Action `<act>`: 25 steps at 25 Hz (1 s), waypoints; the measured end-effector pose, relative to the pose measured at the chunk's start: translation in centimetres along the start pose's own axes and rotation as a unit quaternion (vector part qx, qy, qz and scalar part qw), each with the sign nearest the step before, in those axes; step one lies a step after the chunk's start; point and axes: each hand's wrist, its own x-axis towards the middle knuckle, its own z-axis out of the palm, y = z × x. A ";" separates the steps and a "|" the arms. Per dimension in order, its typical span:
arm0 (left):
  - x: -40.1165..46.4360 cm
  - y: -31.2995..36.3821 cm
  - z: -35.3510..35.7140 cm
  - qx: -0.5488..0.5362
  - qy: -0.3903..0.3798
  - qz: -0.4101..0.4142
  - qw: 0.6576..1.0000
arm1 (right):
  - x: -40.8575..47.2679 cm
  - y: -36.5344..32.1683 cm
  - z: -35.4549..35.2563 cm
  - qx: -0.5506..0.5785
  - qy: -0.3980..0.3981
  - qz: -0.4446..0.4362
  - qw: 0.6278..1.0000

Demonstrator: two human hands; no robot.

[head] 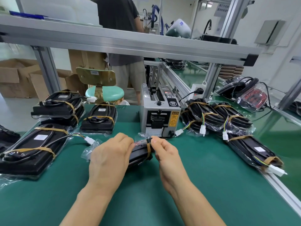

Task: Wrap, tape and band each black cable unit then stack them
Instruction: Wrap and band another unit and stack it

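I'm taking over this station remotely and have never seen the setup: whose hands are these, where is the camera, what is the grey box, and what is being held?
There is no robot here. One camera worn on the person's head looks down at a green bench. The left hand and right hand both grip one black cable unit in clear wrap, with a tan band round it. Behind stands a grey tape dispenser. Banded units lie stacked at left, and more wrapped units lie at right.
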 end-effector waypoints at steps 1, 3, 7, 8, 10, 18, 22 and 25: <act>-0.1 -0.2 0.0 -0.013 -0.011 0.014 1.000 | 0.1 0.2 0.0 0.025 -0.004 0.004 1.000; 0.1 -0.4 -0.2 -0.040 -0.025 0.025 0.999 | 0.3 0.7 -0.1 0.050 -0.012 0.010 0.999; 1.3 0.0 0.0 0.001 -0.028 0.015 1.000 | 0.5 1.0 -0.5 0.051 -0.027 0.012 0.998; 1.5 0.2 0.2 0.023 -0.038 0.012 0.999 | 0.5 0.9 -0.5 0.051 -0.022 0.014 0.998; 1.7 0.6 0.6 0.046 -0.070 -0.008 0.996 | 0.5 0.7 -0.6 0.033 -0.013 0.017 0.999; 2.3 0.8 1.3 0.018 -0.094 -0.143 0.985 | 0.1 0.8 0.2 -0.059 0.046 0.007 0.997; 2.1 0.7 1.2 0.001 -0.085 -0.163 0.983 | -0.2 1.3 0.9 -0.057 0.066 0.000 0.996; 2.1 0.8 1.1 -0.002 -0.086 -0.166 0.982 | -0.3 1.4 1.1 -0.056 0.076 -0.005 0.996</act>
